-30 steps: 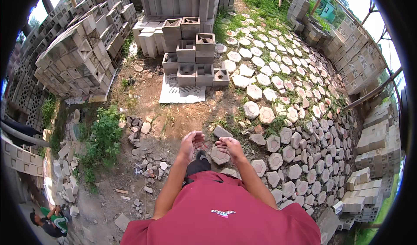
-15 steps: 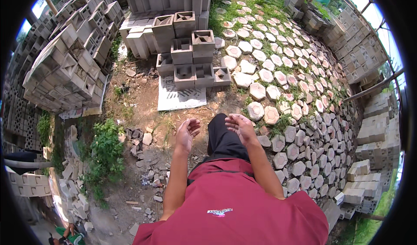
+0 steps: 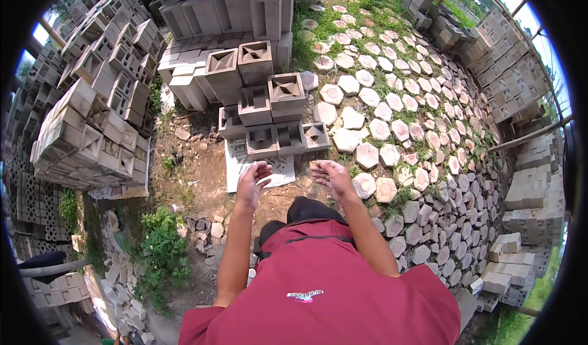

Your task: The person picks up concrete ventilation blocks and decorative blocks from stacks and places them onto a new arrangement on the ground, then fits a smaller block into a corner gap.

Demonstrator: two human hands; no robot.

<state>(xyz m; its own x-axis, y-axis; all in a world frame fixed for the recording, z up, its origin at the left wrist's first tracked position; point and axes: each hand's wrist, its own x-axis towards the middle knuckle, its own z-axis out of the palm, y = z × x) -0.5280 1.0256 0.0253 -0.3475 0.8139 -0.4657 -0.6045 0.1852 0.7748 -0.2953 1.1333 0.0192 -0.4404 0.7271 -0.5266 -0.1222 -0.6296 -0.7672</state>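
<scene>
My left hand [image 3: 250, 186] is raised in front of me, its fingers loosely bent and apart, with nothing in it. Level with it, my right hand [image 3: 334, 178] is also empty, the fingers half curled and parted. The hands face each other with a wide gap between them. Just beyond them stands a stepped stack of grey hollow concrete blocks [image 3: 286, 91], some with slanted pieces inside their openings. A white printed sheet [image 3: 236, 172] lies on the ground under the stack's front, nearest my left hand. Neither hand touches a block.
Hexagonal pavers [image 3: 380, 129] are spread over grass to the right. More blocks are piled on the left [image 3: 86, 131], behind the stack [image 3: 211, 15] and along the right [image 3: 511, 78]. A leafy plant [image 3: 162, 247] and broken rubble [image 3: 125, 299] lie at the lower left.
The block stack now appears nearer and lower in view as I have moved forward. Both hands have come closer to it, and the gap between them has widened slightly.
</scene>
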